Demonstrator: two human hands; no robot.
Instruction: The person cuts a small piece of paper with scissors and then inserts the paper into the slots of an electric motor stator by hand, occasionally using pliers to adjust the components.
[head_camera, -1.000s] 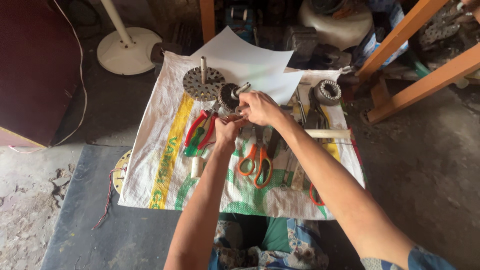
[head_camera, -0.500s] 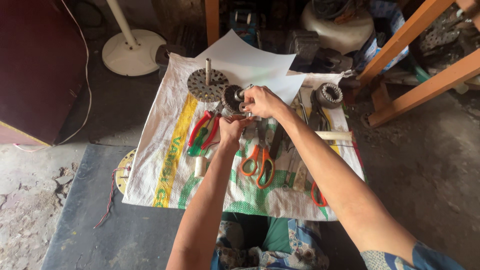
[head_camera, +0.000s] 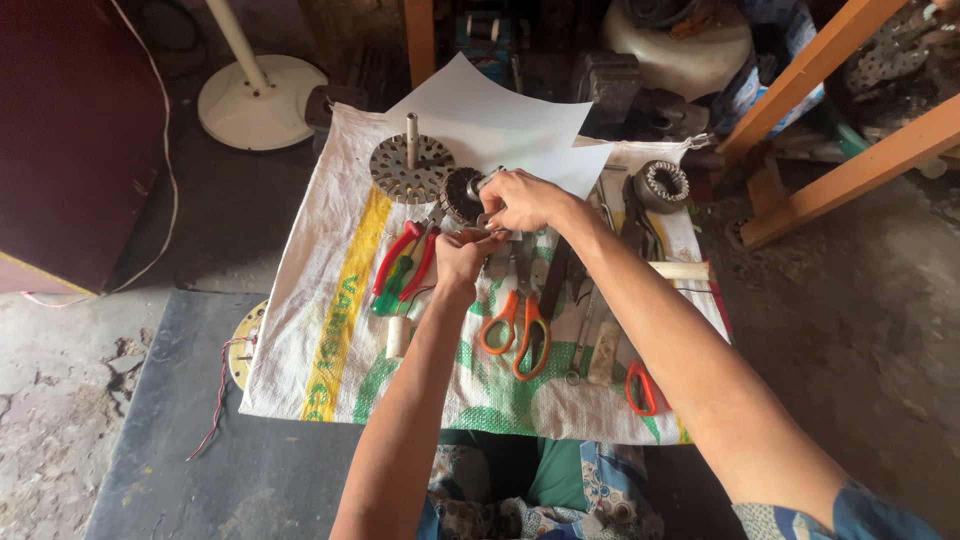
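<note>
Both hands stay on the small motor part (head_camera: 463, 193) as before: right hand (head_camera: 522, 198) grips it, left hand (head_camera: 463, 255) apparently pinches below (orange scissors (head_camera: 515, 322) nearer).

Both forearms are bare to above the elbow, the left hand (head_camera: 467, 254) and the right hand (head_camera: 522, 199) wear no gloves, rings or watch that can be seen, a short blue patterned sleeve (head_camera: 840, 512) covers the right upper arm, and blue-and-green patterned cloth (head_camera: 540, 495) covers the lap.
</note>
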